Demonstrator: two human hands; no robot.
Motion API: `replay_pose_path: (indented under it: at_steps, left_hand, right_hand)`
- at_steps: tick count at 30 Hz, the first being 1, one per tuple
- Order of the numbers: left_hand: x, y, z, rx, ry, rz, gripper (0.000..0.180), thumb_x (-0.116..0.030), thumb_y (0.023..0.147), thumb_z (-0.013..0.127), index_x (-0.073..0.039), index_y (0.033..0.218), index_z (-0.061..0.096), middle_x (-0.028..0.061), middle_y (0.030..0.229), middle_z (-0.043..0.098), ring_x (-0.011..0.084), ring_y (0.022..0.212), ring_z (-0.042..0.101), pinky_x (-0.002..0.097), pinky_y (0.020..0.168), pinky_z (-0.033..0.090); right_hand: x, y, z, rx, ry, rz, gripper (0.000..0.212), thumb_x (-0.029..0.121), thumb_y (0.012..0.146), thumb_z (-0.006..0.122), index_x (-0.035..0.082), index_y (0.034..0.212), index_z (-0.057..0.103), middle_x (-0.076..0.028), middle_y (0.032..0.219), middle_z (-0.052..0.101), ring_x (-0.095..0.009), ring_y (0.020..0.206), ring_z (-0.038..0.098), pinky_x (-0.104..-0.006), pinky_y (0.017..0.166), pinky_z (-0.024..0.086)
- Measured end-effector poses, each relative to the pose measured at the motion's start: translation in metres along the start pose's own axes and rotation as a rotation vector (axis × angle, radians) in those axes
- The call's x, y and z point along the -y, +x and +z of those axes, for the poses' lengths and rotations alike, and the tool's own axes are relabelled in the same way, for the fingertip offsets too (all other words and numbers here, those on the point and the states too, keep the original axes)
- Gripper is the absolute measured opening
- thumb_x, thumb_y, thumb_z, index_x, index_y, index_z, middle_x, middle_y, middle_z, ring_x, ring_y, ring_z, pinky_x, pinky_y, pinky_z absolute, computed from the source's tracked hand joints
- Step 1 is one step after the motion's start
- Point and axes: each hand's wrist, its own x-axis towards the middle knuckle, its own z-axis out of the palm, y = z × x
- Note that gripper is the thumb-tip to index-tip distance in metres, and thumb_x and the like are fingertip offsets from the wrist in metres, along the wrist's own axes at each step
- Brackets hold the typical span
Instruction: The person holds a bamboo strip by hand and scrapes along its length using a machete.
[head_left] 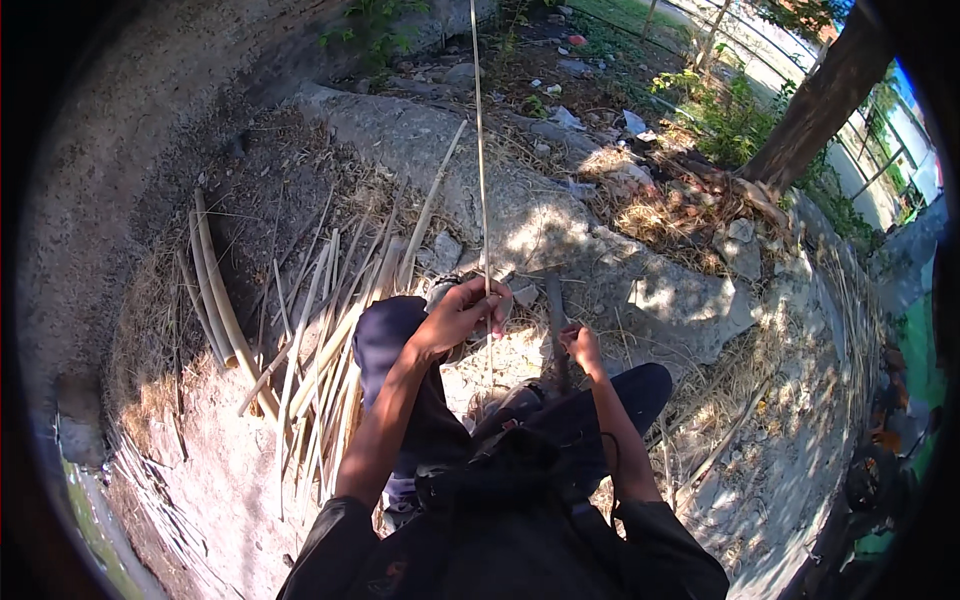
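Note:
My left hand point(465, 318) is closed, pinching a long thin bamboo strip point(482, 150) that stands nearly upright and runs past the top of the view. The strip's lower end comes out below my fingers, above the pale shavings point(515, 350) between my legs. To its right, my right hand point(581, 347) is curled in a fist. A long dark, flat, blade-like thing point(557, 305) lies right against that fist's fingertips; whether the fist grips it I cannot tell.
Several split bamboo strips point(325, 370) lie in a pile by my left knee, with thicker curved pieces point(220, 290) farther left. A rock slab point(690, 300) spreads ahead. Dry straw and litter point(660, 215) lie beyond, near a tree trunk point(820, 100).

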Motion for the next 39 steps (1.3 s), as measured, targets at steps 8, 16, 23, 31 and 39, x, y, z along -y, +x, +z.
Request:
replay_pose_path:
  at_steps: [8, 16, 23, 31, 39]
  left_hand:
    - [-0.009, -0.020, -0.007, -0.109, -0.271, -0.027, 0.021, -0.018, 0.115, 0.049, -0.005, 0.128, 0.059, 0.0004, 0.088, 0.063, 0.0105, 0.073, 0.065, 0.0237, 0.066, 0.054]
    - [-0.011, -0.006, -0.011, -0.069, -0.516, 0.038, 0.023, -0.019, 0.114, 0.052, -0.003, 0.127, 0.059, 0.0007, 0.082, 0.059, 0.0098, 0.068, 0.054, 0.0267, 0.064, 0.050]
    - [-0.011, -0.002, -0.006, -0.048, -0.499, 0.044, 0.019, -0.022, 0.113, 0.056, -0.009, 0.125, 0.062, -0.0023, 0.085, 0.057, 0.0077, 0.073, 0.056, 0.0264, 0.068, 0.051]
    - [-0.012, -0.010, -0.012, -0.133, -0.511, 0.045, 0.014, -0.020, 0.111, 0.058, -0.009, 0.120, 0.059, -0.0010, 0.080, 0.055, 0.0103, 0.071, 0.056, 0.0279, 0.067, 0.050]
    - [-0.016, -0.013, -0.014, -0.152, -0.538, 0.106, 0.010, -0.018, 0.111, 0.057, -0.009, 0.116, 0.058, -0.0012, 0.081, 0.054, 0.0105, 0.072, 0.056, 0.0285, 0.067, 0.050]
  right_hand:
    - [-0.061, -0.031, 0.047, 0.474, -0.779, 0.387, 0.046, 0.052, 0.087, 0.080, 0.005, 0.087, 0.081, -0.011, 0.075, 0.077, -0.027, 0.076, 0.077, -0.0422, 0.073, 0.060]
    - [-0.024, -0.028, 0.058, 0.384, -0.702, 0.536, 0.059, 0.058, 0.085, 0.081, 0.002, 0.102, 0.081, -0.017, 0.102, 0.080, -0.032, 0.100, 0.077, -0.0509, 0.090, 0.058]
    - [-0.029, -0.024, 0.043, 0.453, -0.726, 0.634, 0.080, 0.056, 0.082, 0.084, 0.003, 0.139, 0.066, -0.022, 0.147, 0.062, -0.041, 0.133, 0.062, -0.0544, 0.105, 0.053]
    - [-0.025, -0.027, 0.064, 0.456, -0.748, 0.638, 0.078, 0.054, 0.082, 0.086, 0.004, 0.138, 0.066, -0.020, 0.143, 0.065, -0.038, 0.130, 0.065, -0.0542, 0.102, 0.056]
    - [-0.029, -0.026, 0.061, 0.418, -0.735, 0.585, 0.075, 0.058, 0.085, 0.082, 0.005, 0.137, 0.068, -0.021, 0.140, 0.067, -0.039, 0.127, 0.067, -0.0536, 0.101, 0.057]
